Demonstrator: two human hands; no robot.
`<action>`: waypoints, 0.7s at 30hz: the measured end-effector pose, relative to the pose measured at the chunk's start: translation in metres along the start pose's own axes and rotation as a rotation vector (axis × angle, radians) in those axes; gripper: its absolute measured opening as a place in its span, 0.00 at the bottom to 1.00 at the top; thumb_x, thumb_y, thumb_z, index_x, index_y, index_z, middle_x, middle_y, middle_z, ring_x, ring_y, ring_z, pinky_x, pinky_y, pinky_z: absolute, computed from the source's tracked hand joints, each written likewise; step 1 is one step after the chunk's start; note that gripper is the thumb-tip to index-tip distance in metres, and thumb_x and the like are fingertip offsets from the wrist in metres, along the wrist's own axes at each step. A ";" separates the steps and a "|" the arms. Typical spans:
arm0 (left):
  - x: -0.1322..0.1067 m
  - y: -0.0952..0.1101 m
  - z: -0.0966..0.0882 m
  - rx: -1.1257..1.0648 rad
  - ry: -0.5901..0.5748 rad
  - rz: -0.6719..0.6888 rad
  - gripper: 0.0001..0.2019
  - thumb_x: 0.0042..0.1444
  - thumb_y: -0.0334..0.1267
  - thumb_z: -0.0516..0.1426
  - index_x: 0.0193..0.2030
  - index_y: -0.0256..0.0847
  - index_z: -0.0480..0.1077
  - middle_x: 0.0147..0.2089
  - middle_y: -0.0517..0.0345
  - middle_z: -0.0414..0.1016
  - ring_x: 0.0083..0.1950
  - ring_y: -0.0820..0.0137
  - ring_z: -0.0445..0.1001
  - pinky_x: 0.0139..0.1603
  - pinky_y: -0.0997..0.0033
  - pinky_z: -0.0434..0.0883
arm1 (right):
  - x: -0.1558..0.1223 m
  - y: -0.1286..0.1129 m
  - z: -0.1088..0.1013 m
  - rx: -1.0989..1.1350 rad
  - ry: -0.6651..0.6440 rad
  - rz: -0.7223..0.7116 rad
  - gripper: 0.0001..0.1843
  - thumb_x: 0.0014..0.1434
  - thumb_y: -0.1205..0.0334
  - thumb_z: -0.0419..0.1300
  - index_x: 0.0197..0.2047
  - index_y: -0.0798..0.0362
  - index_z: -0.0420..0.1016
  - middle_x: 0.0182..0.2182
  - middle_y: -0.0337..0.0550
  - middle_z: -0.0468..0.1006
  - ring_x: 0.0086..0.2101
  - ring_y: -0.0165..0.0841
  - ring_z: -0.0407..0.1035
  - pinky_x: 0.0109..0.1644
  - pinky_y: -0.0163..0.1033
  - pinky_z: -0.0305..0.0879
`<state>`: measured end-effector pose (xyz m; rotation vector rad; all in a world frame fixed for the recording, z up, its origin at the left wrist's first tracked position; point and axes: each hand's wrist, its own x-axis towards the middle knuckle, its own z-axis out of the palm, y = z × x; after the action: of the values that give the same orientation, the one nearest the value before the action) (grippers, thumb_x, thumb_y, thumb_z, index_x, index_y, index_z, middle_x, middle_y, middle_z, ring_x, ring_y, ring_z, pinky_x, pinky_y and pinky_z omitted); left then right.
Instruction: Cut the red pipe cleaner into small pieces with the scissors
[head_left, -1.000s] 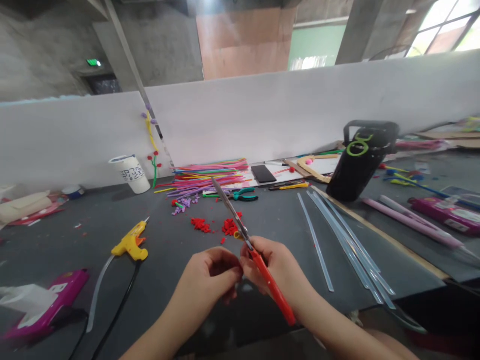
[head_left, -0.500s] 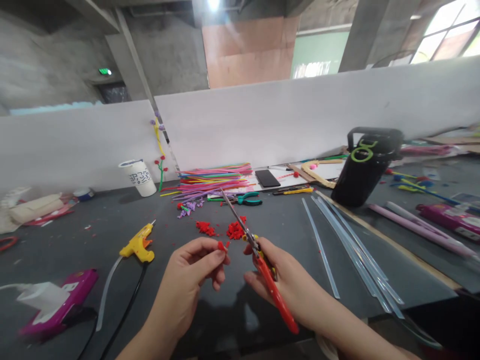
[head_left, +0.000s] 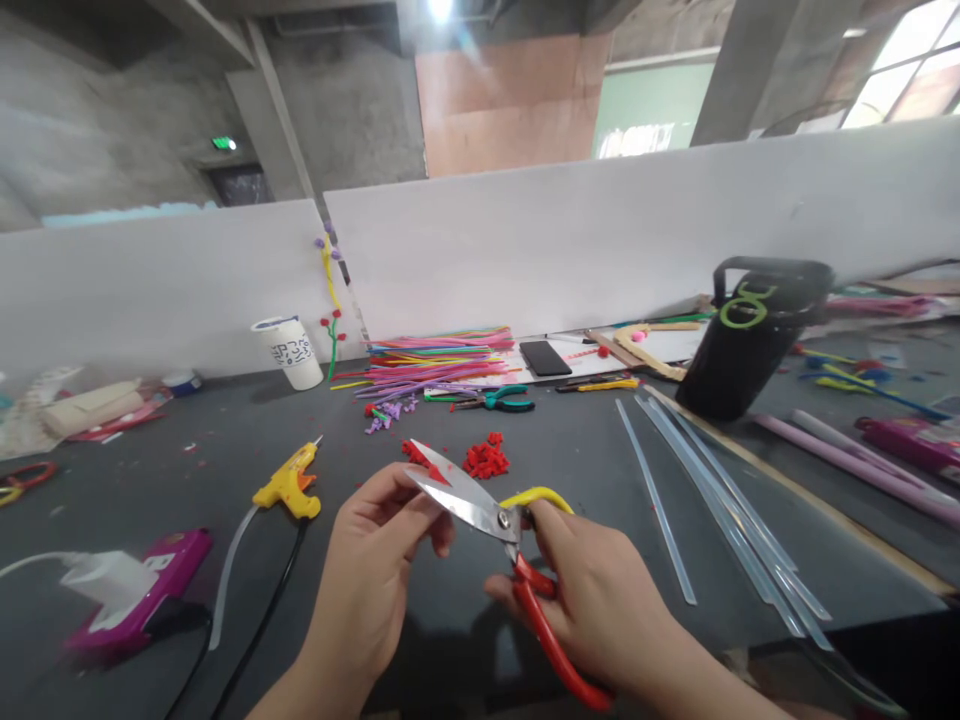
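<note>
My right hand (head_left: 600, 590) grips red-handled scissors (head_left: 480, 510) with a yellow spring loop; the steel blades point left across the fingers of my left hand. My left hand (head_left: 375, 560) is pinched shut on a small red piece (head_left: 436, 474) that lies against the blades. Two heaps of red cut bits (head_left: 486, 460) lie on the dark table (head_left: 225, 450) just beyond my hands.
A yellow glue gun (head_left: 289, 487) lies left with its cable. A pink box (head_left: 139, 600) is at near left. Coloured pipe cleaners (head_left: 435, 360), teal pliers (head_left: 502, 400), a phone (head_left: 545, 357) and a paper cup (head_left: 289, 352) lie behind. Clear glue sticks (head_left: 712, 490) and a black bottle (head_left: 750, 340) stand right.
My right hand turned the scissors from pointing away to lying across leftward, blades now over my left fingers. My left hand stayed pinched on the red piece. The view shifted slightly.
</note>
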<state>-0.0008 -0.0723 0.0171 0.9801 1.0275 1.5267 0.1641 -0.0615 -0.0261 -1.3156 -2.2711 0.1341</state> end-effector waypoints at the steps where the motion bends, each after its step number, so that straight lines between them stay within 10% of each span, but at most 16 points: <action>1: 0.000 0.000 0.000 0.005 -0.002 0.005 0.02 0.44 0.31 0.58 0.23 0.38 0.70 0.22 0.63 0.67 0.22 0.79 0.63 0.21 0.80 0.62 | 0.000 0.000 0.001 -0.011 0.013 -0.006 0.23 0.50 0.40 0.49 0.32 0.53 0.62 0.21 0.39 0.69 0.22 0.33 0.64 0.23 0.34 0.49; 21: 0.001 0.001 -0.002 0.042 -0.009 0.042 0.02 0.45 0.32 0.58 0.24 0.40 0.70 0.21 0.65 0.66 0.21 0.79 0.62 0.20 0.80 0.62 | 0.000 0.000 0.002 -0.062 0.004 -0.014 0.19 0.52 0.43 0.50 0.31 0.53 0.60 0.22 0.41 0.71 0.23 0.35 0.67 0.24 0.34 0.51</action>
<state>-0.0030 -0.0715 0.0171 1.0422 1.0424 1.5390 0.1631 -0.0606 -0.0281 -1.3306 -2.2976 0.0564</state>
